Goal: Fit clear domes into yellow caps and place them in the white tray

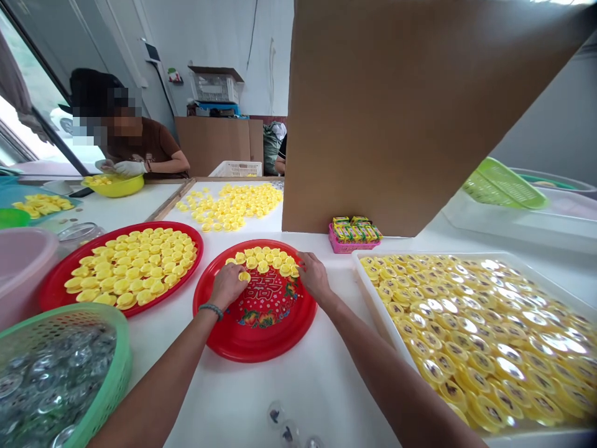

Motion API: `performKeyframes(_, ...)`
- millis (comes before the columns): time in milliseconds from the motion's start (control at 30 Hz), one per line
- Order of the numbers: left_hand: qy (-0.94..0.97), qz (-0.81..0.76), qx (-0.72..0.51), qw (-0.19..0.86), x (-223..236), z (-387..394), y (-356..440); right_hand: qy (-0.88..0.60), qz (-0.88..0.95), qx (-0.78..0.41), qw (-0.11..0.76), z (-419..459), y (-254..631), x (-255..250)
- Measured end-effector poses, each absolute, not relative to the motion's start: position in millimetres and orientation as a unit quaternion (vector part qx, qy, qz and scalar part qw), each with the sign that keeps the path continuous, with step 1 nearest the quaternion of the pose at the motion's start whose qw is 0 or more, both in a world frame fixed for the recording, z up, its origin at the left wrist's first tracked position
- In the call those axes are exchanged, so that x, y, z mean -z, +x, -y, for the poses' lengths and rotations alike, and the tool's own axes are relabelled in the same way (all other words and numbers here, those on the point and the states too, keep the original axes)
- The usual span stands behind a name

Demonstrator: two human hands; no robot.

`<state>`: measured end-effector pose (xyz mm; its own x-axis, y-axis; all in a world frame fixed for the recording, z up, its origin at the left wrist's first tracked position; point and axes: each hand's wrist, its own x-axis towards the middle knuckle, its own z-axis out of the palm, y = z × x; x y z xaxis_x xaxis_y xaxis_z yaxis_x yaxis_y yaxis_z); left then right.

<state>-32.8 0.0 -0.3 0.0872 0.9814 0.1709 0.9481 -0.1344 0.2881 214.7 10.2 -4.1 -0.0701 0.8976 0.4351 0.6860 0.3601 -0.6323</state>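
In the middle of the table is a round red tray (261, 345) with a printed pattern. Small yellow ingot-shaped pieces (263, 266) lie in rows along its far part. My left hand (226, 287) is over the tray's left side, its fingertips pinched on one yellow piece (244, 276). At the right rim, my right hand (314, 277) has its fingers bent in beside the rightmost pieces; whether it grips one or the rim is hidden. A second red tray (198, 249), full of the same pieces, stands to the left.
A white tray (380, 311) of lidded yellow pieces stands right. A green basket (122, 348) of clear lids is near left. Behind are a pink basket (347, 247) of packets, loose yellow pieces (233, 205) and a large cardboard sheet (382, 124). A gloved co-worker (161, 149) sits back left.
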Motion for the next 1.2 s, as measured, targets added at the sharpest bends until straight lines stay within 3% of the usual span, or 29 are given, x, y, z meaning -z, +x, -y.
performKeyframes(233, 0.741, -0.625, -0.230, 0.087, -24, 56, -22, -0.509, 0.724, -0.164, 0.436, 98, 232, -14)
performKeyframes(433, 0.795, -0.533, -0.238, 0.165, -42, 133, 10, -0.423, 0.826, -0.284, 0.241, 201, 234, -6)
performKeyframes(800, 0.781, -0.561, -0.188, 0.198, -12, 203, 4, -0.377, 0.916, -0.126, 0.053, 216, 181, 10)
performKeyframes(1033, 0.779, -0.533, -0.219, 0.249, 8, 213, 2, -0.404, 0.899, -0.141, 0.093, 221, 192, 17)
performKeyframes(1200, 0.785, -0.529, -0.228, 0.228, 12, 212, -1, -0.403, 0.894, -0.161, 0.113, 218, 194, 15)
